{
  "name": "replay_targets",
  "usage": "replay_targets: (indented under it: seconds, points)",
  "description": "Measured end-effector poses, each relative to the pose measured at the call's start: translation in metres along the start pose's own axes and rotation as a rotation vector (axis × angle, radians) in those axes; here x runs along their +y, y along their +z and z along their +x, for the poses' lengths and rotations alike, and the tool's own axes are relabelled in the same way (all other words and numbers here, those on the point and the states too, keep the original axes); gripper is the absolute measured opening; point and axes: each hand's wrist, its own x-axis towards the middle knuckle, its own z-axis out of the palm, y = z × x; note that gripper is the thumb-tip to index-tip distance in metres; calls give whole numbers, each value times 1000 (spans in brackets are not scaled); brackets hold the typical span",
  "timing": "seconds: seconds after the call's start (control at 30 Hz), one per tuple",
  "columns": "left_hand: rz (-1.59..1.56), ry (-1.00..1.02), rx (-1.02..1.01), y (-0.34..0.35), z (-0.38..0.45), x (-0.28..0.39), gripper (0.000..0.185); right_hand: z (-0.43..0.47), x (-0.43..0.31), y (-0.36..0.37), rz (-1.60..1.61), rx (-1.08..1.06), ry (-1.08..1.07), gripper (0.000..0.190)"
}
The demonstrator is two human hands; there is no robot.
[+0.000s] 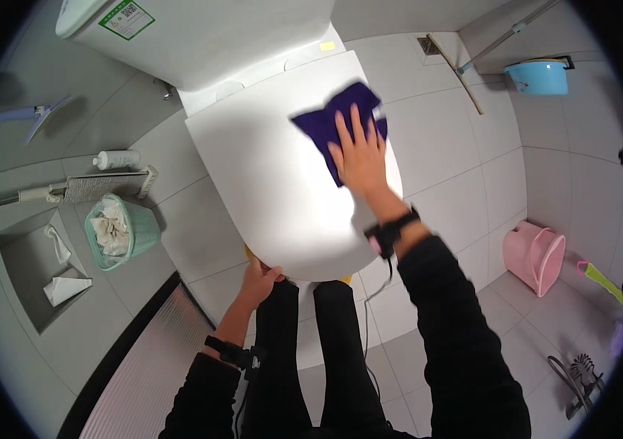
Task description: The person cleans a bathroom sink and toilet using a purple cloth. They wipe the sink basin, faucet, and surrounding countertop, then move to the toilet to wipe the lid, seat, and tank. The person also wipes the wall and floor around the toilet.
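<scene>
A closed white toilet lid (267,181) fills the middle of the head view, with the white cistern (201,38) behind it. My right hand (362,156) lies spread, palm down, on a dark purple cloth (322,123) over the lid's right part. The cloth is bunched and reaches the lid's right edge. At the lid's front left edge is my left hand (261,282), its fingers partly hidden at the rim; whether it grips the rim I cannot tell. Both wrists wear black straps with small devices.
On the left are a green waste basket (147,225), a flat mop (105,186), a white bottle (119,159) and a wall niche (20,263) with tissue. A floor squeegee (457,74), a blue bucket (539,78) and a pink bucket (523,252) are on the right. A cable hangs beside my right leg.
</scene>
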Motion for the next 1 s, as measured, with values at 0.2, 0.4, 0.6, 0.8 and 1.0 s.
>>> replay_targets:
  seconds: [0.2, 0.4, 0.6, 0.8, 1.0]
  points:
    - [-28, 63, 31, -4, 6, -25, 48, -168, -13, -44, 84, -287, 102, 63]
    - [-108, 127, 167, 11, -2, -19, 36, -264, -10, -73, 237, -323, -70, 54]
    - [-66, 146, 238, 16, -17, -31, 27, -193, 24, -155, 1006, -538, 498, 29]
    - [-17, 49, 230, 17, -28, -43, 67, -158, 10, -61, 456, -371, 450, 51]
    - [-111, 6, 110, -11, -48, -71, 62, -64, -51, -2, 180, -290, 431, 46]
